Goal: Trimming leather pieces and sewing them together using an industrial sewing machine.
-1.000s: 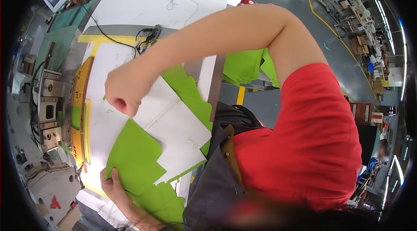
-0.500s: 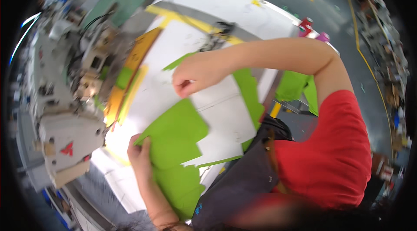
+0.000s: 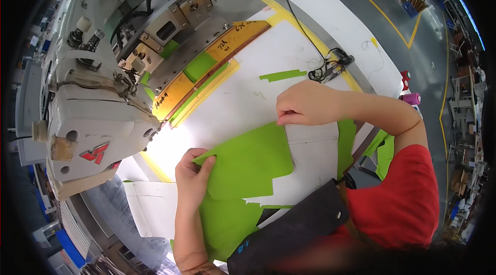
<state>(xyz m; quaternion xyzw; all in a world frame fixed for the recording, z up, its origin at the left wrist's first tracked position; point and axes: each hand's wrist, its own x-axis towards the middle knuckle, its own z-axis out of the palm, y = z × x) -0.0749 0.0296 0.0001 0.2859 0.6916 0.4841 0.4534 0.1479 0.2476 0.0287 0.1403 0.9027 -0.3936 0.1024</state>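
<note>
A green fabric piece (image 3: 248, 164) with a stepped right edge lies spread in front of me. Its left corner is pinched between the thumb and fingers of my left hand (image 3: 192, 178). At its far right corner, my right hand (image 3: 309, 103) is closed in a pinch on the edge, the fingertips partly hidden. Under and beside the cloth lies a white panel (image 3: 313, 158) with a line across it. More green fabric (image 3: 227, 223) hangs toward me below the left hand. Beyond the right hand rests a narrow green strip (image 3: 282, 75).
A white sewing machine (image 3: 98, 104) stands at the left, its lamp lighting the table. Alongside it runs a yellow marked guide strip (image 3: 227, 42). Tangled black thread (image 3: 330, 65) lies beyond my right hand. Thread spools (image 3: 411, 98) stand at the far right edge.
The view has turned, so the machine and table sit differently in the picture and look sharper. Both hands stay at the same corners of the green fabric.
</note>
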